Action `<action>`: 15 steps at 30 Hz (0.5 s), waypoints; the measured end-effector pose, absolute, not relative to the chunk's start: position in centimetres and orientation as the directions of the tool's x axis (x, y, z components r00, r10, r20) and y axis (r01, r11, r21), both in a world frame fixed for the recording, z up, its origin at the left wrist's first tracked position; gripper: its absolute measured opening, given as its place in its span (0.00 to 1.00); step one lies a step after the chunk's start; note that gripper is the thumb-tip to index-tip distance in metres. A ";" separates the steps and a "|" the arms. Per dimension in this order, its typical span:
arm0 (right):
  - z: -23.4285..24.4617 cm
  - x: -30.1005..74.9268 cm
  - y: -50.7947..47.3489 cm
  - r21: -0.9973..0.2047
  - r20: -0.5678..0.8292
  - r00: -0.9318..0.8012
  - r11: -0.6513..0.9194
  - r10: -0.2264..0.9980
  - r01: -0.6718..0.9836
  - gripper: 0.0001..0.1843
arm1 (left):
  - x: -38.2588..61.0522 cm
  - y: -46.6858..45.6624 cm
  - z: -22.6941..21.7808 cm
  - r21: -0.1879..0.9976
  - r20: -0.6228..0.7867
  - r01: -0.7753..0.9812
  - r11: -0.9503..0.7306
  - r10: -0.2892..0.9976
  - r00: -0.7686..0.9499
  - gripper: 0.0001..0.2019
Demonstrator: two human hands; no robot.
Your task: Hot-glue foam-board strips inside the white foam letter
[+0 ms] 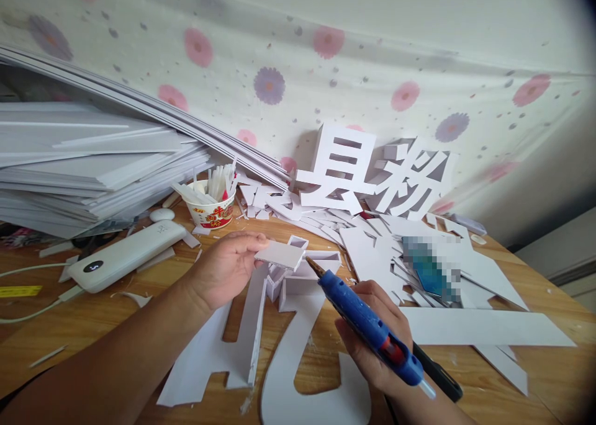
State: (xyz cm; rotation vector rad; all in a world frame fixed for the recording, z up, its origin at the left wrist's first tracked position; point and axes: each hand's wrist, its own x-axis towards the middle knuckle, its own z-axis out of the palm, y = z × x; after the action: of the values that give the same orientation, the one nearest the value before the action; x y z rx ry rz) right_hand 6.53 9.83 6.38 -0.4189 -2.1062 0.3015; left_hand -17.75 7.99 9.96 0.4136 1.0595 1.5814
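Left hand (228, 267) has white piece (280, 255) by left edge, right hand (386, 308) grips glue gun (354, 310); nozzle (314, 267) contact's unclear tbh.

Back: floral sheet (363, 80) — pink, purple blooms | above: pale wall (465, 9) | furniture: wooden table (559, 384) | light: soft

plastic glue gun (354, 310), matt board (282, 255), wooden tabletop (105, 326)

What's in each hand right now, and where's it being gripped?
The left hand pinches a small white board piece by its left end. The right hand holds a blue glue gun along its body, the exact grip partly hidden.
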 end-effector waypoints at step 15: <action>6.8 6.5 9.9 -0.367 0.761 -0.508 0.914 0.403 0.176 0.03 | -17.6 7.9 10.2 0.812 -0.278 -0.582 0.049 0.909 -0.310 0.07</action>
State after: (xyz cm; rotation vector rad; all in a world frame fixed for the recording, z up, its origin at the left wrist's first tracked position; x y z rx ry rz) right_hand 6.46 9.93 6.79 -0.4135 -2.1107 0.2993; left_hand -17.65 7.95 10.15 0.4193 1.0840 1.5704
